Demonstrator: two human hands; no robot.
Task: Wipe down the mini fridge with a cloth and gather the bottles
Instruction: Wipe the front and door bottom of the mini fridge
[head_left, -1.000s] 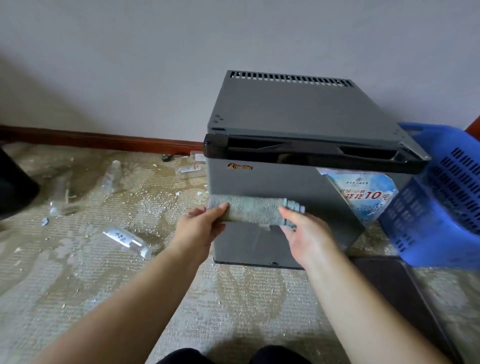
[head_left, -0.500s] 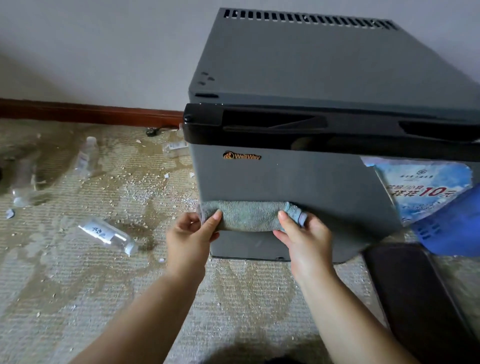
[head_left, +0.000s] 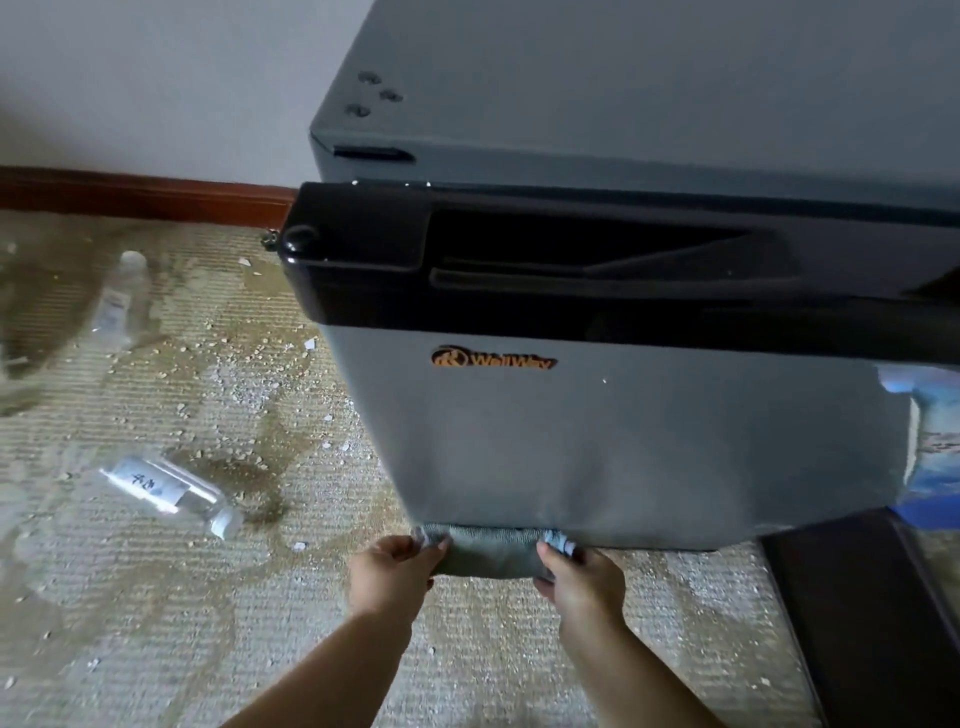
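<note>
A grey mini fridge with a black top door band fills the middle and right of the view. A folded grey-green cloth is pressed against the bottom edge of its door. My left hand grips the cloth's left end and my right hand grips its right end. A clear bottle with a white label lies on its side on the carpet to the left. Another clear bottle lies farther back near the wall.
The beige carpet is stained and strewn with small white debris. A brown baseboard runs along the wall. A dark flat object lies at the right beside the fridge. A blue printed sticker shows on the door's right edge.
My view has moved closer and lower to the fridge. Both hands have slid the cloth down the door from its lower part to the bottom edge.
</note>
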